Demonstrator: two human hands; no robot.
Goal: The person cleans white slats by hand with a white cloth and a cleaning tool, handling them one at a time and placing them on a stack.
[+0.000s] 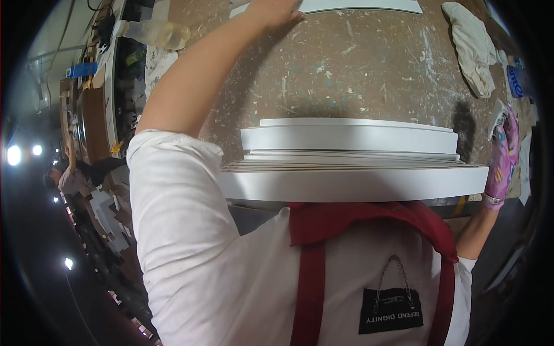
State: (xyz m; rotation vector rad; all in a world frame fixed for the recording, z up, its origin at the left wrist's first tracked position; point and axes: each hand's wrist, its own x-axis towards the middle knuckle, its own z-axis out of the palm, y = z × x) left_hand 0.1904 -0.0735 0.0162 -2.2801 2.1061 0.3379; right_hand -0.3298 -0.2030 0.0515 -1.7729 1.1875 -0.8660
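White, smooth, long-faced strips (352, 184) lie stacked along the near edge of a brown, paint-flecked worktable (346, 72), where a clear bottle (158, 34) holds cloudy yellowish liquid and a crumpled off-white cloth (472, 49) lies at right. Bare, the left hand (278, 8) is at 1 farther strip (363, 6), its fingers too cropped to tell their grip; the right hand (505, 147), in a pink patterned glove, is by a small pale piece (497, 119), though whether it grips this I cannot tell.

Speckled brown worktable (358, 75), bright lights (14, 154) at left, dim cluttered room (109, 222).
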